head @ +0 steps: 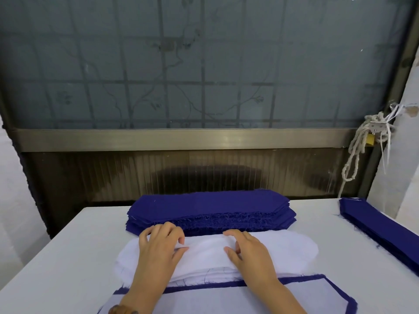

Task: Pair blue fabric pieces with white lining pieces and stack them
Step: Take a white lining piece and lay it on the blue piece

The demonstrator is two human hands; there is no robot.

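Note:
A thick stack of blue fabric pieces (pixel 210 208) lies at the table's far middle. Just in front of it sits a pile of white lining pieces (pixel 283 250) with rounded ends. My left hand (pixel 158 248) rests on the pile's left part and pinches the top white sheet between thumb and fingers. My right hand (pixel 247 250) lies on the pile's middle, its fingers bent onto the white fabric. Nearest me lies a blue piece with a white lining on top (pixel 260 300), its blue edge showing all round.
A second stack of blue pieces (pixel 376 230) lies along the right side of the white table (pixel 74 245). A frosted window and its metal sill stand right behind the table. A knotted rope with a padlock (pixel 362 141) hangs at the right.

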